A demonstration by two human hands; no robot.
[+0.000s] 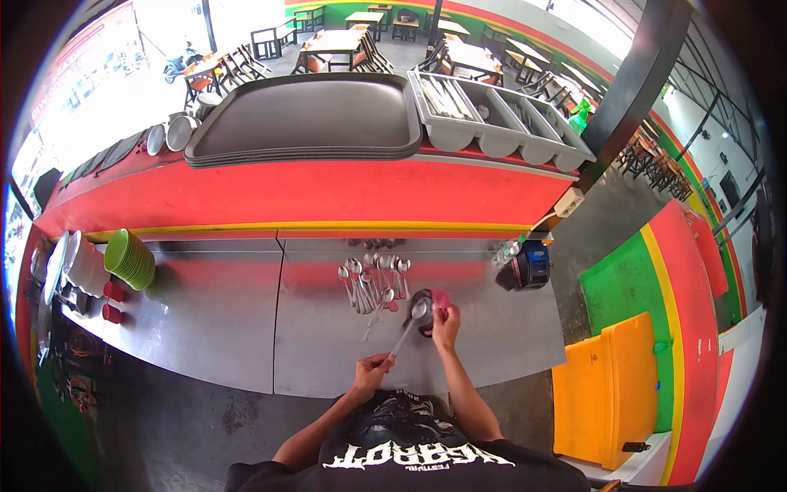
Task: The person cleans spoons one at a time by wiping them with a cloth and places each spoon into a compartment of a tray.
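Observation:
My left hand (pixel 373 372) is closed around the handle of a metal spoon (pixel 405 334), which slants up and to the right. My right hand (pixel 445 325) grips a dark and pink cloth (pixel 440 298) right at the spoon's bowl; the cloth lies behind and around the bowl in this view. Just left of the cloth, a pile of spoons (pixel 366 283) rests on the steel counter (pixel 328 353), handles mostly toward me. One spoon (pixel 379 314) lies across the near side of that pile.
Green bowls (pixel 129 260) and white dishes (pixel 82 266) are stacked at the left, near small red cups (pixel 112 313). A dark blue bag (pixel 531 266) stands at the right. Dark trays (pixel 307 119) and a grey cutlery holder (pixel 500 123) top the red ledge. A yellow bin (pixel 607 389) is lower right.

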